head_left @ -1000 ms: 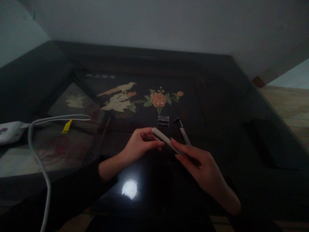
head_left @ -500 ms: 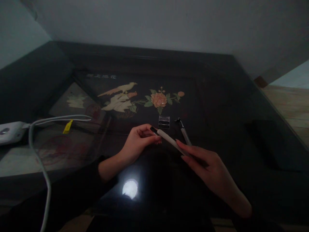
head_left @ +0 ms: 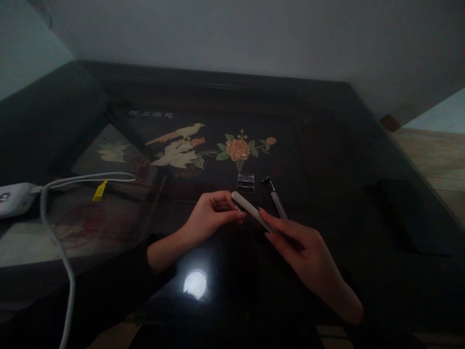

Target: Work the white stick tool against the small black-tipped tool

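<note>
My right hand [head_left: 303, 247] holds a slim, pale, round-ended stick [head_left: 249, 207] between thumb and fingers. It slants up and left towards my left hand [head_left: 210, 213]. The thumb and fingers of my left hand are pinched on a small dark piece, mostly hidden now behind the stick's far end. Just beyond the stick, a small clear case [head_left: 246, 183] with dark bars inside lies on the table. To its right rests a thin tool with a silver-grey handle [head_left: 278, 203] and a dark angled head; its lower end is behind my right hand.
The dark, glossy table [head_left: 327, 145] carries a bird-and-flower picture [head_left: 238, 149]. On the left are a white device [head_left: 16, 198], its white cable [head_left: 60, 237] and a yellow tag [head_left: 99, 190]. A black flat object [head_left: 414, 218] lies at the right. The light is dim.
The stick slid back to the lower right with my right hand, baring the dark piece, then came forward up-left over it again. My left hand stays nearly in place.
</note>
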Demonstrator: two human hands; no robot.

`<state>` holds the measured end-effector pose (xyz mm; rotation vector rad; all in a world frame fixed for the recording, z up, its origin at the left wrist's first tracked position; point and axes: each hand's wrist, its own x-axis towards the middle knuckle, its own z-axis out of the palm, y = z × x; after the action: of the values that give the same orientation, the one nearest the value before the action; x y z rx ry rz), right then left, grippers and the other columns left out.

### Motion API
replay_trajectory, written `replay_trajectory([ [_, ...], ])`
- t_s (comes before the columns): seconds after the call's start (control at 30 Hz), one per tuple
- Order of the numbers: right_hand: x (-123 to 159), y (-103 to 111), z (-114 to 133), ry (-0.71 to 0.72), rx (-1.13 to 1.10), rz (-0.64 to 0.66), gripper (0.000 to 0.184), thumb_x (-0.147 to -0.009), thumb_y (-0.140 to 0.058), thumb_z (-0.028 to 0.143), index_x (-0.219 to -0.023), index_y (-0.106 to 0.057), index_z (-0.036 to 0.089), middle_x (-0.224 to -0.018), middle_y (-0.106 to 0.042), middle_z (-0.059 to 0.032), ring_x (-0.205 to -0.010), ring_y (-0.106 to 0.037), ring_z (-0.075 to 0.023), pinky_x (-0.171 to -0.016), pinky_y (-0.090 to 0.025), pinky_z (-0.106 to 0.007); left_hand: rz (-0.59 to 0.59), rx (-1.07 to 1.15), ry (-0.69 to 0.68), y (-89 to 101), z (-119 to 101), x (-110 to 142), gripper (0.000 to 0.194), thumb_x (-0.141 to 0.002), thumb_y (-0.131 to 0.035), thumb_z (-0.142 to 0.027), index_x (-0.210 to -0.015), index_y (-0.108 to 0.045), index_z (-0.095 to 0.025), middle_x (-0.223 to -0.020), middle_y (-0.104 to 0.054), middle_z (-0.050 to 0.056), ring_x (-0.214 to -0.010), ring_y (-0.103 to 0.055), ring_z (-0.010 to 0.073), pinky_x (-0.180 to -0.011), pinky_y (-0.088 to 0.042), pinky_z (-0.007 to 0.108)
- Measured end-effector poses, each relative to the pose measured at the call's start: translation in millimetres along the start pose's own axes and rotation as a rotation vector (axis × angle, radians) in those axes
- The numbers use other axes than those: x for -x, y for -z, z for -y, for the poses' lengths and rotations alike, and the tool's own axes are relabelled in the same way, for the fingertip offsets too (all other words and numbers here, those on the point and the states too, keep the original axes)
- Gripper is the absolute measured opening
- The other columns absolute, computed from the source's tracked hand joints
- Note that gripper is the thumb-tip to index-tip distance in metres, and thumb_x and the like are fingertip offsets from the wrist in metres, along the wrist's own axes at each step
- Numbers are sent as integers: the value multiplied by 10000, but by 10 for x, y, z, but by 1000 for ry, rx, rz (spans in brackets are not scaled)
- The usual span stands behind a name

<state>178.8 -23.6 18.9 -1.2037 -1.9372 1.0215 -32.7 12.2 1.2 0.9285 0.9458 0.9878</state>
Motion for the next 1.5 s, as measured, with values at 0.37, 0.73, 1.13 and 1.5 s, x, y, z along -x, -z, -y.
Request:
replay_trajectory([
  [0.37,0,20,-14,6,16,6,400,-891,-572,161,-1274,-612,271,-1235,-679,-41,-1064,-682,-213,-872,-585,-331,-54,70,-4,42,13,-25,209,-581,-828,-177,-631,-630,-127,-573,-657,-13,-527,-594,86,-556,-491,188],
  [0.73,-14,1,0,7,11,-15,405,-882,-577,151,-1264,-619,278,-1208,-695,-44,-1036,-695,-218,-849,-597,-341,-70,86,-39,56,31,-38,230,-586,-840,-205,-643,-632,-128,-571,-653,-11,-522,-591,93,-552,-498,201],
  [1.13,-18,-35,32,9,-21,-17,403,-887,-566,143,-1267,-617,268,-1229,-683,-39,-1061,-684,-211,-877,-584,-337,-50,37,-5,14,17,-24,243,-572,-842,-223,-648,-631,-128,-577,-654,-7,-516,-586,97,-540,-489,208],
  [1.5,-10,-27,-7,-11,-2,-24,408,-880,-572,149,-1263,-620,279,-1183,-709,-37,-1037,-694,-218,-835,-602,-345,-131,82,-66,43,26,-40,242,-610,-826,-226,-627,-601,-137,-529,-618,-25,-485,-536,69,-483,-411,175],
])
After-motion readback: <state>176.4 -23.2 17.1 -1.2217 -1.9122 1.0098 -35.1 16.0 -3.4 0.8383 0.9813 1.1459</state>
